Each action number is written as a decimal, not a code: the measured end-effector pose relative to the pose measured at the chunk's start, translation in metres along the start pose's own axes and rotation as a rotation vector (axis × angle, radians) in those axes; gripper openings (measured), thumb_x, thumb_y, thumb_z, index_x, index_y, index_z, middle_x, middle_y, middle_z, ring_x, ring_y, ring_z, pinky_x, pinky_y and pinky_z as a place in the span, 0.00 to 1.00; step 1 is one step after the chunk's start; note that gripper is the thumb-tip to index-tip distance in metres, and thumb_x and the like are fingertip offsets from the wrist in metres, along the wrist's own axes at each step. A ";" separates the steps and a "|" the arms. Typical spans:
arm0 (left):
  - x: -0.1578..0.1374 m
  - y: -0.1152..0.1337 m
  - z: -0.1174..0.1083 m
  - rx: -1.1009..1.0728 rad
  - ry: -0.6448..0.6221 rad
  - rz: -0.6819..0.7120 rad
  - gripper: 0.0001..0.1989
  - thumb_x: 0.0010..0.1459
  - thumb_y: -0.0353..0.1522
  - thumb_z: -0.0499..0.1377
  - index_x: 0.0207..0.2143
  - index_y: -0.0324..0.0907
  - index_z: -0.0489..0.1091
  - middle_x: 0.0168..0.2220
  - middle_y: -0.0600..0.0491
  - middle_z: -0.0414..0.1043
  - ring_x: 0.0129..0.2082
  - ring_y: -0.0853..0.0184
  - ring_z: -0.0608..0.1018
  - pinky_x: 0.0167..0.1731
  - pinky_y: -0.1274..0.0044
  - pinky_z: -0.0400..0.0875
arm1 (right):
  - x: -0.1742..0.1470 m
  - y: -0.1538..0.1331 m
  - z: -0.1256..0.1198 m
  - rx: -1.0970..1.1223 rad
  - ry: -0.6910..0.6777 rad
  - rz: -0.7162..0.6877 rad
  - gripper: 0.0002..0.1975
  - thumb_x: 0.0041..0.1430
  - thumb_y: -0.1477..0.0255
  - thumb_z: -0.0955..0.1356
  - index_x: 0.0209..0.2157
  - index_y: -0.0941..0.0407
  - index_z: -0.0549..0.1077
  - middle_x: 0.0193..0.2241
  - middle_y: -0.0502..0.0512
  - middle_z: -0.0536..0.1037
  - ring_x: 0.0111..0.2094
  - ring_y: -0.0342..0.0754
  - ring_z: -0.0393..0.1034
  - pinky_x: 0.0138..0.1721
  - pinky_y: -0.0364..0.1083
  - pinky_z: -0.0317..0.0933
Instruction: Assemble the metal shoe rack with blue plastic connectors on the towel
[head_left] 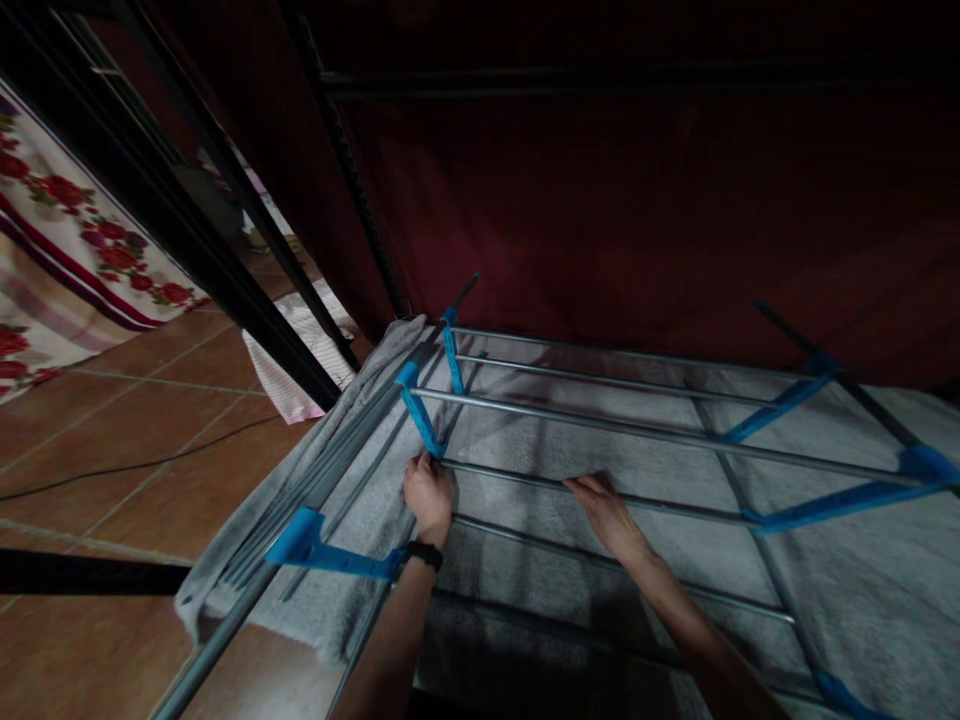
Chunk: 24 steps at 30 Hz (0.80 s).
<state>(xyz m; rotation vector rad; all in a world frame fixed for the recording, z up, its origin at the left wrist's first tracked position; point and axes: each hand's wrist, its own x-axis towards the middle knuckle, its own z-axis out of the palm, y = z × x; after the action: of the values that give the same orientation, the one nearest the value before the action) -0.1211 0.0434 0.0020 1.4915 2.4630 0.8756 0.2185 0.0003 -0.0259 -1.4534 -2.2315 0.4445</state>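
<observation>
A rack frame of grey metal tubes with blue plastic brackets lies over a grey fleece blanket (517, 420). My left hand (427, 495), with a black band at the wrist, is closed at the lower end of a blue bracket (421, 420), where a metal tube (510, 474) meets it. Part of that joint is hidden by the fingers. Farther right along the same tube, my right hand (604, 508) pinches it between fingers and thumb. Nearer to me, another blue bracket (300, 540) sits on the long left side tube (232, 625).
Several loose tubes (300, 500) lie along the blanket's left edge. Blue brackets (847, 500) join tubes at the right. Dark red cloth (600, 210) hangs behind black metal posts (352, 180). A black cable (150, 465) crosses the tiled floor (112, 425) at left.
</observation>
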 end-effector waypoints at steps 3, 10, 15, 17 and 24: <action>0.000 -0.002 0.001 -0.020 -0.008 0.004 0.19 0.66 0.28 0.54 0.55 0.35 0.76 0.48 0.39 0.77 0.49 0.56 0.78 0.49 0.69 0.71 | 0.002 0.001 -0.002 0.008 0.009 -0.002 0.27 0.67 0.82 0.58 0.59 0.49 0.75 0.49 0.58 0.80 0.49 0.51 0.76 0.54 0.54 0.73; 0.001 -0.003 0.002 -0.033 -0.006 0.012 0.18 0.64 0.30 0.57 0.54 0.34 0.76 0.48 0.38 0.78 0.49 0.54 0.79 0.49 0.68 0.71 | 0.002 0.003 -0.003 0.021 0.018 -0.005 0.27 0.68 0.81 0.57 0.60 0.50 0.74 0.50 0.58 0.80 0.49 0.51 0.76 0.54 0.54 0.73; 0.001 -0.003 0.002 -0.021 0.009 0.009 0.18 0.64 0.30 0.58 0.54 0.35 0.76 0.48 0.38 0.78 0.50 0.53 0.79 0.49 0.67 0.72 | 0.003 0.000 -0.005 0.042 0.013 0.028 0.26 0.68 0.81 0.58 0.60 0.50 0.75 0.50 0.59 0.80 0.48 0.51 0.77 0.54 0.55 0.73; 0.000 -0.002 0.002 -0.023 0.009 0.007 0.17 0.64 0.31 0.58 0.53 0.35 0.77 0.48 0.38 0.78 0.49 0.53 0.79 0.48 0.67 0.72 | 0.004 0.000 -0.006 0.035 0.016 0.031 0.26 0.68 0.81 0.59 0.59 0.50 0.76 0.49 0.58 0.80 0.48 0.51 0.77 0.55 0.56 0.72; 0.000 -0.002 0.001 -0.015 0.006 0.019 0.17 0.65 0.31 0.56 0.52 0.35 0.77 0.48 0.38 0.78 0.49 0.52 0.78 0.48 0.66 0.72 | 0.003 0.001 -0.004 0.014 0.017 0.015 0.27 0.67 0.82 0.57 0.60 0.51 0.75 0.49 0.58 0.80 0.49 0.50 0.76 0.54 0.53 0.72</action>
<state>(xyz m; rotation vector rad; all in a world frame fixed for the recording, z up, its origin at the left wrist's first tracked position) -0.1219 0.0434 -0.0001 1.5125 2.4449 0.9011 0.2207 0.0039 -0.0222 -1.4622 -2.2014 0.4501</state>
